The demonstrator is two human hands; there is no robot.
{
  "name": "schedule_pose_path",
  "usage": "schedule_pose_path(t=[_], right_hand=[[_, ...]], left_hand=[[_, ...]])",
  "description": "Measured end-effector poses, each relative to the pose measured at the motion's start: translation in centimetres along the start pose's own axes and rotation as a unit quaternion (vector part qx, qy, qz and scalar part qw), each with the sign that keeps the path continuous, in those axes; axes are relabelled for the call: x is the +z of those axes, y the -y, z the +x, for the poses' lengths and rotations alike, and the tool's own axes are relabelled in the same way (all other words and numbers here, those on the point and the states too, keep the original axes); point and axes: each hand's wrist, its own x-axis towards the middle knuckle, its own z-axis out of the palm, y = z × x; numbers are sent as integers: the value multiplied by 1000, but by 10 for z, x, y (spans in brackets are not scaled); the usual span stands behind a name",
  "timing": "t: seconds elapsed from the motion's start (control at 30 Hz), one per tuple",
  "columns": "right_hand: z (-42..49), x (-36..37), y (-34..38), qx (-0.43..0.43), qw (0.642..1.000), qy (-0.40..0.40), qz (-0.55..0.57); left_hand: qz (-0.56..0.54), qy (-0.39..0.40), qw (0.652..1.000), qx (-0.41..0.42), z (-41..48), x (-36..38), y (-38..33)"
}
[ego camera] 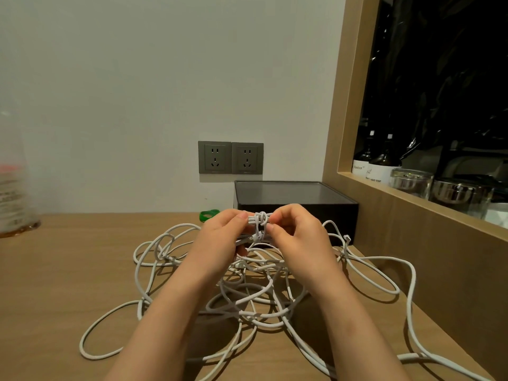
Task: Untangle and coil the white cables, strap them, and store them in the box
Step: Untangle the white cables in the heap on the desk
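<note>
1. White cables (pixel 247 284): a loose tangle sprawled over the middle and right of the counter (pixel 68 270). The loops cross one another many times. One strand runs to the near right corner and out of view.
2. Knot (pixel 261 220): a small, tight bunch of several strands, raised above the pile in front of the box. Strands drop from it into the tangle below.
3. Left hand (pixel 222 235): fingers curled, thumb and fingertips pinching the knot's left side.
4. Right hand (pixel 297 232): fingers curled, thumb and forefinger pinching the knot's right side. The two hands are close together, with only the knot between them.
5. One connector end (pixel 347 238) stands up on a loop just in front of the box's right end.
6. Box (pixel 297 199): dark and low, at the back right corner of the counter, against the wall and beside the wooden frame (pixel 354 105). Cannot tell whether its top is a lid or an open tray.
7. Green strap (pixel 209 214): lies by the back edge of the counter, just left of the box, partly hidden by the left hand.
8. Two grey wall sockets (pixel 231 158) sit side by side above the strap and box.
9. Far left edge of the counter: a blurred clear plastic bottle (pixel 13 188).
10. Inside the frame's recess: dark bottles (pixel 382 163) and clear glasses (pixel 411 182) on the ledge.
</note>
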Motion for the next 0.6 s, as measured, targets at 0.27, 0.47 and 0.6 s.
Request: schedule_pose_path(t=[0.27, 0.47, 0.6], right_hand=[[1, -3, 2, 9, 999, -33, -9], [2, -4, 0, 110, 980, -36, 164], [2, -10, 8, 144, 959, -32, 243]], left_hand=[[170, -14, 981, 91, 1, -4, 7], [296, -58, 938, 171, 5, 2, 16], [352, -111, 905, 211, 5, 3, 21]])
